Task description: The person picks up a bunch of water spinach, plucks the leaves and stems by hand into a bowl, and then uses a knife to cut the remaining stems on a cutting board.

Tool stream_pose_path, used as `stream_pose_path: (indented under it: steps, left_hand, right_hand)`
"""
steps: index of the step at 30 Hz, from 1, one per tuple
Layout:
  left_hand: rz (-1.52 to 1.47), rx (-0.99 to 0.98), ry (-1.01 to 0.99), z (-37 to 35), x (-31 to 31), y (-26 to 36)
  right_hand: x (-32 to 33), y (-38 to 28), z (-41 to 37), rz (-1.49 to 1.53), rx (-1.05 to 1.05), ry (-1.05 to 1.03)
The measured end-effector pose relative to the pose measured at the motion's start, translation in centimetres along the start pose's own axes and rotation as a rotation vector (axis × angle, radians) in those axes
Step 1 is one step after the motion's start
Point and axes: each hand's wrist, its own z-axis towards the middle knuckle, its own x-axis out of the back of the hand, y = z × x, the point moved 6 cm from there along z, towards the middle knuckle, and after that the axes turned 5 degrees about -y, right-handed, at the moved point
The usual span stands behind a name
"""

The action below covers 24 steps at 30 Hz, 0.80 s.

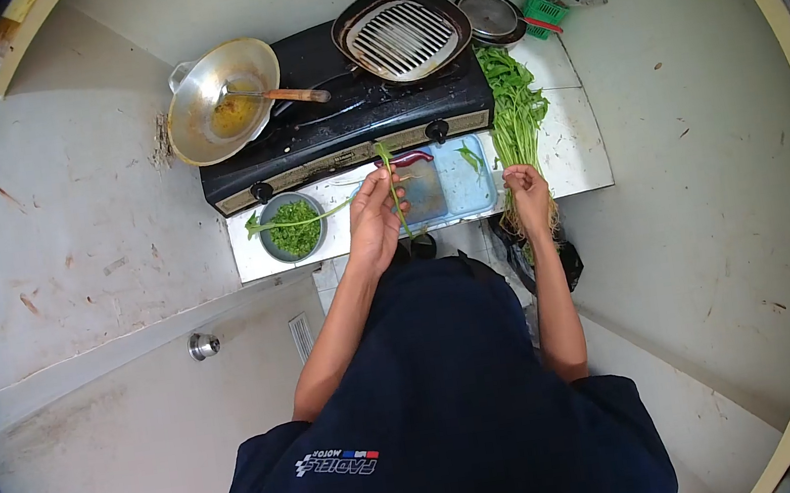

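Observation:
My left hand (pixel 376 217) is closed on a few green stems (pixel 388 163) above the left part of the blue tray (pixel 468 182). One long stem reaches left from it, across a grey bowl (pixel 321 228) of chopped greens (pixel 295 228). My right hand (pixel 527 191) is at the root end of a large bunch of leafy greens (pixel 518 120), with its fingers pressed together; what they hold is too small to make out. A red chili (pixel 411 158) lies on the tray's upper left edge, just behind my left hand.
Behind the tray stands a black stove (pixel 338 119) bearing a wok (pixel 189 124) with a wooden-handled utensil and a grill pan (pixel 460 23). At the back right are a small pan (pixel 491 16) and a green basket (pixel 544 11) of knives. A black bag (pixel 569 265) hangs below the counter edge.

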Motion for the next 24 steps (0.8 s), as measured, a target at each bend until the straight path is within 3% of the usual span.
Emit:
stream_pose_path:
  steps: [6, 11, 14, 24]
  left_hand:
    - [0.023, 0.006, -0.020, 0.0, -0.3, 0.0]
    - [0.024, 0.007, -0.033, -0.2, -0.4, 0.4]
    - [0.039, 0.001, -0.028, -0.4, -0.8, 0.8]
    - [0.056, -0.023, 0.025, -0.4, 0.1, 1.2]
  right_hand:
    - [-0.1, 5.9, 3.9, -0.148, -0.035, -0.022]
    - [-1.7, 5.1, 7.0, -0.297, 0.040, 0.024]
    - [-2.9, 3.4, 7.4, -0.328, 0.101, 0.064]
    - [-4.0, 9.3, 5.5, -0.741, 0.046, -0.024]
